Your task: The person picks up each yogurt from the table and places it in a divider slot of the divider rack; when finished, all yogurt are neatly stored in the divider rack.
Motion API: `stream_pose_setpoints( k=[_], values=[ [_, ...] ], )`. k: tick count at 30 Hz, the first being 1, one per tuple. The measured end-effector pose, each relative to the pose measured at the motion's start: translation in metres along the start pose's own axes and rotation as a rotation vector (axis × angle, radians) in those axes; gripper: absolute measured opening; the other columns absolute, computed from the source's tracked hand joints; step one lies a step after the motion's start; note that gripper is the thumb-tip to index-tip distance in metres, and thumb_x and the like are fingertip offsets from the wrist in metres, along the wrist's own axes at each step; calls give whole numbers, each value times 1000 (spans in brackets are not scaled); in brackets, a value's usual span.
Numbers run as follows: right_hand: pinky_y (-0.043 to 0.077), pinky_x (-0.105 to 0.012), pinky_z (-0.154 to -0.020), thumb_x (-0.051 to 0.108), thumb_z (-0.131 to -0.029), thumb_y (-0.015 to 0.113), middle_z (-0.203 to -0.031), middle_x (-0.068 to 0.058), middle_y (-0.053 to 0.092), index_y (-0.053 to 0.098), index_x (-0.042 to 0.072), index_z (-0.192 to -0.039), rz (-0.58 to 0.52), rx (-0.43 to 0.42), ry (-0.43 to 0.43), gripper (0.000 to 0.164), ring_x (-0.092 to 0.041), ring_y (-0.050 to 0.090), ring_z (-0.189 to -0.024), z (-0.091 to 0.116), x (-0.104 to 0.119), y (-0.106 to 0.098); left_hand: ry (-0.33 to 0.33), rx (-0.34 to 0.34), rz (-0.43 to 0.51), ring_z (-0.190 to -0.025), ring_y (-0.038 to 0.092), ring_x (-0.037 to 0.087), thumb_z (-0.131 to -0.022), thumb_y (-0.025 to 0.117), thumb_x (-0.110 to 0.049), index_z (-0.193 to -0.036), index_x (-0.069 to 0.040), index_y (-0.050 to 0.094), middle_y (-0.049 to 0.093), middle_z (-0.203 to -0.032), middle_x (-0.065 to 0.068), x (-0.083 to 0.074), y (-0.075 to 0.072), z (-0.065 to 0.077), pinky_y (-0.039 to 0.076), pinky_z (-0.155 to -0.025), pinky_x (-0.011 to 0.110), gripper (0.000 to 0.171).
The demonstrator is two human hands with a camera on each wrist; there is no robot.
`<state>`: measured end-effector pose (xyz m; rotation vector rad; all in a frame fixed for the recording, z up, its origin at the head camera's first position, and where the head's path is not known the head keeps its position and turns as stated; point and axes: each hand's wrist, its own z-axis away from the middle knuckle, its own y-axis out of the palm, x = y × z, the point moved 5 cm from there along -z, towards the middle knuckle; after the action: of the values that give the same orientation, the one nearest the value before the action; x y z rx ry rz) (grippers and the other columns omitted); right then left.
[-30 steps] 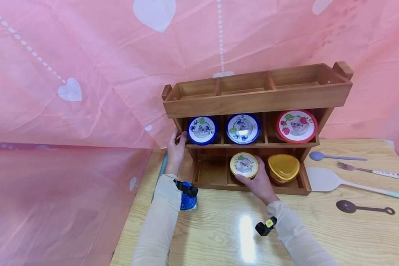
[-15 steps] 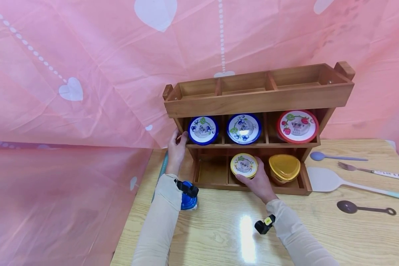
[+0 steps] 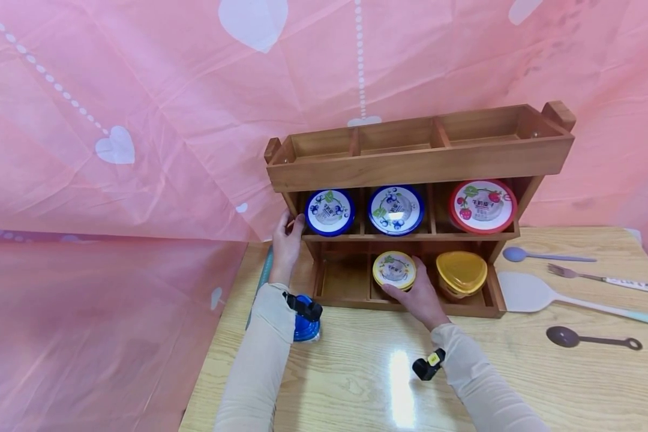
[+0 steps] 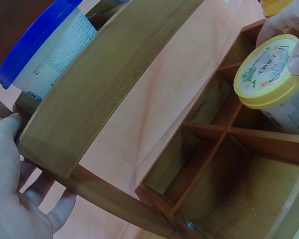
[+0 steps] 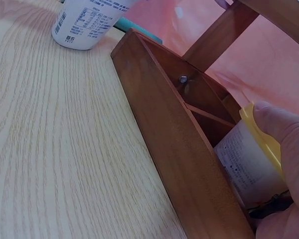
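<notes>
A tiered wooden shelf point(image 3: 426, 162) stands on the table. At its left side my left hand point(image 3: 286, 246) holds the middle tier's end; in the left wrist view the fingers curl around the wooden side piece point(image 4: 84, 94). My right hand point(image 3: 422, 295) grips a tub with a round yellow lid point(image 3: 393, 269) in the lower tier's middle compartment. The right wrist view shows this tub's white side point(image 5: 249, 164) tilted behind the front board, the thumb on its rim. The lower left compartment point(image 4: 254, 184) holds nothing. To the right sits a container with a yellow triangular lid point(image 3: 461, 273).
Two blue-lidded tubs point(image 3: 396, 209) and a red-lidded tub point(image 3: 483, 206) fill the middle tier. A blue-lidded tub point(image 3: 306, 321) stands by the left sleeve. Right of the shelf lie a blue spoon point(image 3: 514, 254), a fork point(image 3: 564, 271), a spatula point(image 3: 525, 292) and a brown spoon point(image 3: 563, 336).
The yellow-lidded tub has shifted very slightly left and down with my right hand. My left hand keeps its hold on the shelf.
</notes>
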<state>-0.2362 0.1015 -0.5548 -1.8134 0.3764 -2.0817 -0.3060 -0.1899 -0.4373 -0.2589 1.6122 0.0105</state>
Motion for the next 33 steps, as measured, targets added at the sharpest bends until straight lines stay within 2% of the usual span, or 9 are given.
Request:
stream_pose_setpoints(
  k=[5,13,16,22,27,33],
  values=[
    [22,-58,-119,42,-85,76,-157,-25,20,-2,7,-157,10,3,-3,112,-41,30,-140,2,-1,-1,-2,-12,-12,-135,46,23,-99,54,-43,-148,-33,44,47,-149,-1,1,0,0,41,-113,40,50],
    [21,-59,-119,42,-84,77,-159,-26,15,-1,6,-157,32,-40,-68,114,-42,22,-145,14,4,-4,26,-50,12,-132,51,28,-101,57,-33,-147,-18,47,52,-145,9,0,0,-1,41,-112,40,50],
    [24,-61,-117,44,-84,77,-160,-26,13,-1,7,-158,23,-56,-88,114,-43,21,-146,20,10,-6,25,-55,12,-132,51,27,-101,57,-34,-146,-18,48,53,-145,8,-1,-1,-1,41,-112,40,49],
    [33,-62,-111,35,-83,80,-159,-26,15,2,6,-158,-30,-82,-181,112,-42,25,-144,34,25,-13,28,-42,23,-132,50,26,-101,56,-36,-146,-21,48,52,-145,6,-1,-1,-1,41,-113,39,49],
    [31,-63,-111,31,-83,80,-160,-25,16,4,7,-158,-58,-82,-230,109,-42,22,-146,44,39,-18,14,-34,23,-135,48,26,-100,56,-38,-148,-21,45,50,-147,6,-2,0,0,40,-114,40,51],
    [29,-63,-113,31,-83,80,-159,-22,19,8,11,-158,-55,-62,-231,106,-42,24,-145,56,56,-15,1,-26,15,-136,47,27,-100,55,-39,-149,-21,44,48,-149,6,-4,0,0,39,-114,40,53]
  ],
)
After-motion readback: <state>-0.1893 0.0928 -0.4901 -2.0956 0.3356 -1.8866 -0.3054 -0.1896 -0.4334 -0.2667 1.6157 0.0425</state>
